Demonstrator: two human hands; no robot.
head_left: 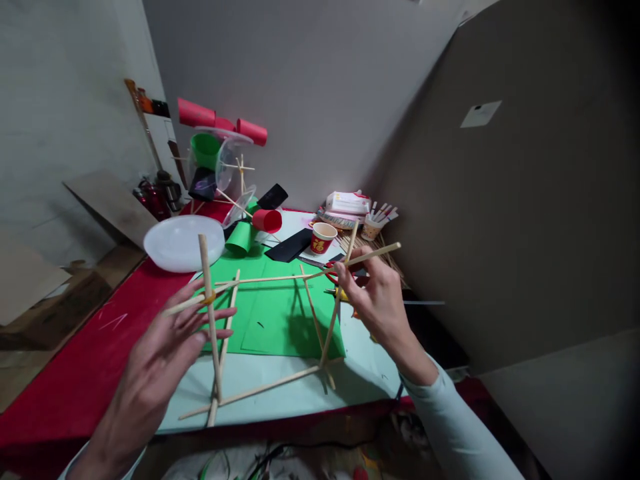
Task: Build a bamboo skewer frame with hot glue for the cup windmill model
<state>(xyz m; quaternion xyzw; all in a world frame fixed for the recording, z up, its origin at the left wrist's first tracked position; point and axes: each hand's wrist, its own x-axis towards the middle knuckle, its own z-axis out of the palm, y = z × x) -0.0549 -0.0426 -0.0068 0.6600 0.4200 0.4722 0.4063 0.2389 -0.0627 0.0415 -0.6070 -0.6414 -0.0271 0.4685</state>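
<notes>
A frame of thin wooden sticks point(273, 385) stands on pale and green paper, its crossed corners joined, one visibly by a yellowish band point(208, 298). My left hand point(160, 363) is at the frame's near left upright, its fingers stretched apart behind the sticks; whether they touch is hard to tell. At the upper right corner, my right hand point(375, 293) pinches the crossing sticks between thumb and fingers. Just behind that hand lie red-handled scissors point(331, 272) and a yellow tool point(340, 294), both partly hidden. Green paper sheets point(275, 320) lie beneath the frame.
A red paper cup point(323, 239) stands behind the frame, near a cup of markers point(373, 229) and a bundle of sticks. At back left are a translucent round lid or bowl point(184, 243) and a model with red paper tubes point(197, 112). Grey panels enclose the table.
</notes>
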